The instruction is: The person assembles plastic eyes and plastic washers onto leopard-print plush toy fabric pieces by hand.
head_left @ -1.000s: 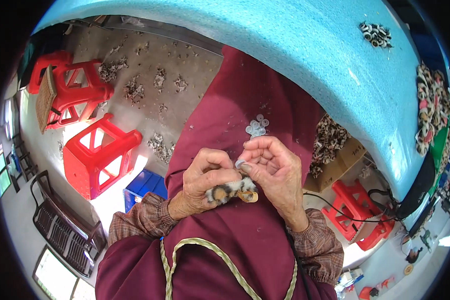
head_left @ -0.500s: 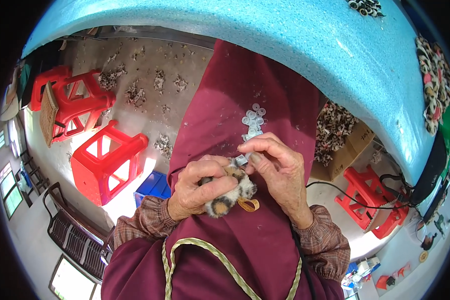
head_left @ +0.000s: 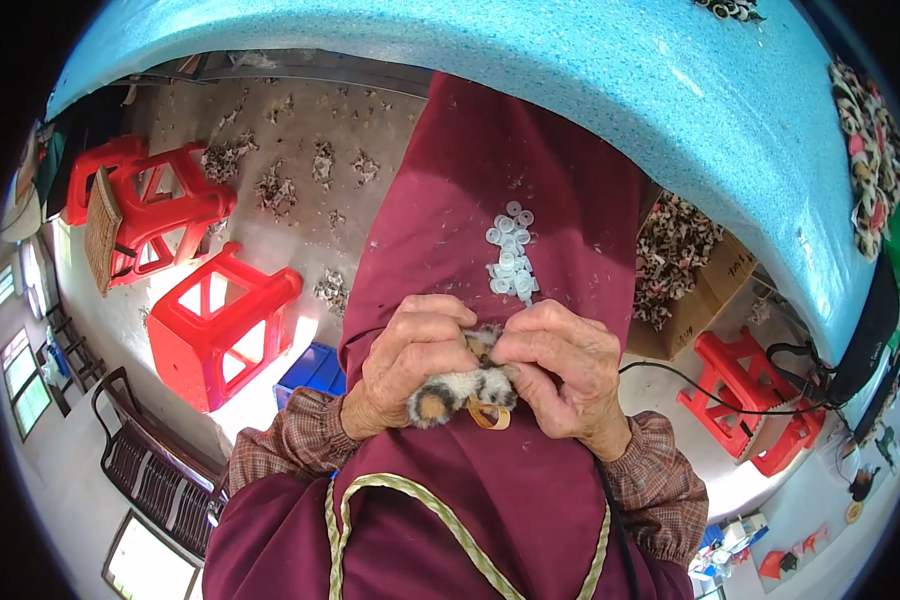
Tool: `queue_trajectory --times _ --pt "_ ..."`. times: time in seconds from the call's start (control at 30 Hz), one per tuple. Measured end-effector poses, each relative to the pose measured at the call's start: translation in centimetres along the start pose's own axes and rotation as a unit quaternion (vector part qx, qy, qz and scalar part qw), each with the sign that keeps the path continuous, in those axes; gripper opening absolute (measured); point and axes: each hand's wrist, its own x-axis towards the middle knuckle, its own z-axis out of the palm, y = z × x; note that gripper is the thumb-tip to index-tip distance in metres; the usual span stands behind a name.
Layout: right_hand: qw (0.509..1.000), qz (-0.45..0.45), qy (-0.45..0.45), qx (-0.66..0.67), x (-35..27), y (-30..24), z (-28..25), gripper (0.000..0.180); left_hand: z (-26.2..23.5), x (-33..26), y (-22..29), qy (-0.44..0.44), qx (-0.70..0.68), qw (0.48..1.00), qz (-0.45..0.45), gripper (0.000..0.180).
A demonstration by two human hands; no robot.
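Observation:
Between my two hands, above my lap, is a small plush piece (head_left: 460, 388) of mottled white, black and tan fur. A yellow ribbon loop (head_left: 490, 414) hangs from its near side. My left hand (head_left: 416, 356) is closed round the plush's left part. My right hand (head_left: 565, 368) pinches its right edge, thumb against bent fingers; anything small inside that pinch is hidden. Just beyond my hands, several translucent white plastic washers (head_left: 511, 262) lie heaped on the dark red apron (head_left: 410, 262) over my lap.
A blue speckled table (head_left: 570, 70) curves across the far side, with plush pieces (head_left: 870, 160) at its right. Red stools (head_left: 220, 325) stand at left, near a blue crate (head_left: 312, 370). Under the table, a cardboard box (head_left: 715, 295) holds furry pieces. Scraps (head_left: 275, 190) litter the floor.
My right hand has come down and closed on the plush piece. The white tag and clear bit near its fingers are now out of sight. My left hand has shifted its grip.

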Motion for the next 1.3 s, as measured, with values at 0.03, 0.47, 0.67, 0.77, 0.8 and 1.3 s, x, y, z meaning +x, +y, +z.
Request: queue_trajectory --times 0.03,0.47,0.67,0.77,0.8,1.3 --pt "1.0 -0.001 0.001 0.0 0.0 -0.1 -0.1 0.015 -0.2 0.2 0.2 -0.007 0.034 0.999 0.005 0.031" --pt "0.995 -0.04 0.068 -0.054 -0.7 -1.4 0.7 0.019 -1.1 0.2 1.0 -0.08 -0.025 0.996 0.026 0.045" --pt "0.999 0.013 0.042 -0.03 -0.4 -0.3 -0.4 0.018 -0.9 0.7 0.7 -0.071 0.028 0.996 0.041 0.038" --pt "0.987 0.13 0.052 0.073 -0.5 -0.7 -1.3 0.017 -1.0 1.6 0.6 -0.083 0.01 0.995 0.052 0.034" --pt "0.956 0.226 0.065 0.173 -0.6 -1.1 -1.6 0.016 -1.0 1.9 0.6 -0.086 -0.014 0.995 0.05 0.033" --pt "0.99 0.101 0.072 -0.063 -0.4 0.0 -0.2 0.008 1.4 3.3 1.3 0.007 -0.232 0.92 -0.315 0.014"
